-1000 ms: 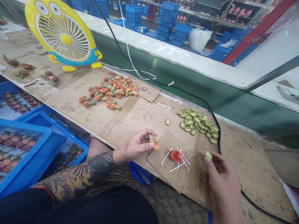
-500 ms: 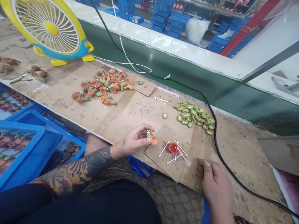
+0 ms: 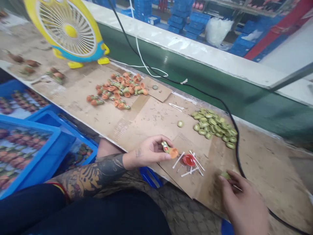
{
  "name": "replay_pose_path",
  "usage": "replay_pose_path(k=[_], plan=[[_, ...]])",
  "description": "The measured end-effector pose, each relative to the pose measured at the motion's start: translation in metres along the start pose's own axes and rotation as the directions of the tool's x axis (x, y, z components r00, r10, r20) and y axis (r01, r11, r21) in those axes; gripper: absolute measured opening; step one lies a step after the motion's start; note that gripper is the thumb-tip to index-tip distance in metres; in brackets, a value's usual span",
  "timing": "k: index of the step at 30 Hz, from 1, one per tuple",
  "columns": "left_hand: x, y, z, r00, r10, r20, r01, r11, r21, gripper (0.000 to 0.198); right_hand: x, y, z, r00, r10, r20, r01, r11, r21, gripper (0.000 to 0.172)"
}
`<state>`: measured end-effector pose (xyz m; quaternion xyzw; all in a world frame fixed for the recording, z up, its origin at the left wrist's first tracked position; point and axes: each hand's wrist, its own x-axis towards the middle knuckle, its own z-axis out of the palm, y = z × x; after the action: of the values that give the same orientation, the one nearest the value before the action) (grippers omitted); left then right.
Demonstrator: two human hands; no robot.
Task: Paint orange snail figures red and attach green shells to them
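The person's right hand pinches a green piece, blurred. The left hand grips a small figure, orange end towards the right hand. Between both: red dish, cotton swabs around it. Beyond right hand: heap of green ovals. Beyond left: figure pile, then yellow fan.

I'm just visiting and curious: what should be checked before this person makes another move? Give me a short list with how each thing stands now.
1. Left hand holds the figure: ok.
2. Right hand holds a green piece: ok.
3. Orange end of the figure uncovered: ok.
4. Green piece's face clean: cannot tell, too blurred.
5. Swabs clear of the red pot: not ok, at least one overlaps its edge in view.
6. Cable clear of the right hand: cannot tell, the hand hides part of it.
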<state>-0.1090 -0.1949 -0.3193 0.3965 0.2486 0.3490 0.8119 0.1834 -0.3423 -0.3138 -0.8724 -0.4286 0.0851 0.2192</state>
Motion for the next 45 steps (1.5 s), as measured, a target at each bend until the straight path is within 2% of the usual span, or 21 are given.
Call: replay_pose_path(k=[1, 2, 3, 6, 8, 11, 18, 26, 28, 31, 32, 34, 37, 38, 39, 40, 41, 42, 43, 44, 45], plan=[[-0.002, 0.000, 0.004, 1.000, -0.021, 0.023, 0.021, 1.000, -0.011, 0.051, -0.009, -0.011, -0.001, 0.999, 0.043, -0.010, -0.040, 0.982, 0.187, 0.060], [-0.003, -0.001, 0.007, 0.999, -0.033, 0.042, 0.033, 0.999, -0.003, 0.052, -0.019, -0.024, -0.001, 0.999, 0.051, -0.011, -0.043, 0.924, 0.381, 0.061], [-0.005, -0.001, 0.011, 0.998, -0.032, 0.050, 0.031, 0.999, 0.022, 0.053, -0.030, -0.039, -0.002, 1.000, 0.010, 0.009, -0.013, 0.869, 0.495, 0.057], [-0.007, 0.001, 0.022, 0.997, 0.048, 0.064, -0.056, 0.989, 0.135, 0.051, -0.055, -0.082, -0.001, 0.971, -0.215, -0.105, 0.233, 0.752, 0.617, 0.031], [-0.008, 0.002, 0.026, 0.989, 0.106, 0.104, -0.124, 0.976, 0.178, 0.049, -0.061, -0.099, 0.002, 0.922, -0.353, -0.158, 0.374, 0.712, 0.594, 0.024], [-0.007, 0.002, 0.028, 0.970, 0.182, 0.159, -0.212, 0.958, 0.192, 0.047, -0.060, -0.104, 0.009, 0.877, -0.458, -0.147, 0.464, 0.722, 0.513, 0.026], [-0.009, 0.003, 0.025, 0.934, 0.289, 0.211, -0.340, 0.901, 0.271, 0.042, -0.057, -0.092, 0.011, 0.865, -0.498, -0.060, 0.441, 0.699, 0.563, 0.023], [-0.016, 0.009, 0.027, 0.939, 0.209, 0.272, -0.309, 0.860, 0.406, 0.037, -0.057, -0.092, -0.007, 0.800, -0.600, 0.001, 0.491, 0.655, 0.575, 0.019], [-0.017, 0.008, 0.028, 0.942, 0.216, 0.258, -0.313, 0.841, 0.441, 0.037, -0.055, -0.091, -0.009, 0.765, -0.644, -0.029, 0.566, 0.650, 0.507, 0.019], [-0.019, 0.007, 0.030, 0.934, 0.251, 0.253, -0.345, 0.816, 0.463, 0.040, -0.054, -0.097, -0.006, 0.711, -0.696, -0.098, 0.690, 0.664, 0.288, 0.019], [-0.020, 0.008, 0.031, 0.940, 0.234, 0.249, -0.326, 0.832, 0.449, 0.043, -0.055, -0.102, -0.003, 0.698, -0.703, -0.136, 0.713, 0.665, 0.224, 0.019], [-0.025, 0.010, 0.031, 0.967, 0.116, 0.225, -0.198, 0.901, 0.385, 0.051, -0.060, -0.113, 0.004, 0.660, -0.722, -0.207, 0.751, 0.638, 0.168, 0.017], [-0.039, 0.020, 0.022, 0.993, -0.055, 0.109, 0.017, 0.947, 0.321, 0.046, -0.068, -0.123, 0.012, 0.566, -0.798, -0.207, 0.820, 0.518, 0.244, 0.022], [-0.046, 0.025, 0.014, 0.998, -0.049, 0.039, 0.033, 0.938, 0.344, 0.041, -0.068, -0.122, 0.013, 0.550, -0.812, -0.197, 0.826, 0.494, 0.272, 0.024], [-0.054, 0.031, 0.004, 0.999, -0.007, -0.045, 0.024, 0.918, 0.395, 0.037, -0.067, -0.117, 0.013, 0.560, -0.806, -0.194, 0.819, 0.502, 0.278, 0.024], [-0.063, 0.037, -0.010, 0.988, 0.065, -0.143, 0.010, 0.884, 0.467, 0.034, -0.063, -0.109, 0.012, 0.599, -0.776, -0.199, 0.796, 0.548, 0.259, 0.023], [-0.073, 0.042, -0.027, 0.956, 0.161, -0.246, 0.002, 0.835, 0.551, 0.031, -0.058, -0.099, 0.012, 0.658, -0.722, -0.215, 0.752, 0.620, 0.223, 0.022], [-0.084, 0.047, -0.046, 0.895, 0.277, -0.350, 0.011, 0.771, 0.637, 0.028, -0.052, -0.086, 0.011, 0.735, -0.639, -0.228, 0.677, 0.713, 0.184, 0.024], [-0.095, 0.049, -0.066, 0.807, 0.393, -0.439, 0.047, 0.699, 0.713, 0.026, -0.046, -0.072, 0.010, 0.806, -0.547, -0.227, 0.585, 0.796, 0.158, 0.031], [-0.107, 0.050, -0.087, 0.696, 0.505, -0.511, 0.090, 0.644, 0.759, 0.025, -0.040, -0.059, 0.011, 0.862, -0.456, -0.222, 0.492, 0.857, 0.151, 0.039], [-0.120, 0.048, -0.107, 0.594, 0.559, -0.579, 0.147, 0.632, 0.761, 0.027, -0.036, -0.048, 0.013, 0.906, -0.380, -0.188, 0.409, 0.899, 0.156, 0.047]])
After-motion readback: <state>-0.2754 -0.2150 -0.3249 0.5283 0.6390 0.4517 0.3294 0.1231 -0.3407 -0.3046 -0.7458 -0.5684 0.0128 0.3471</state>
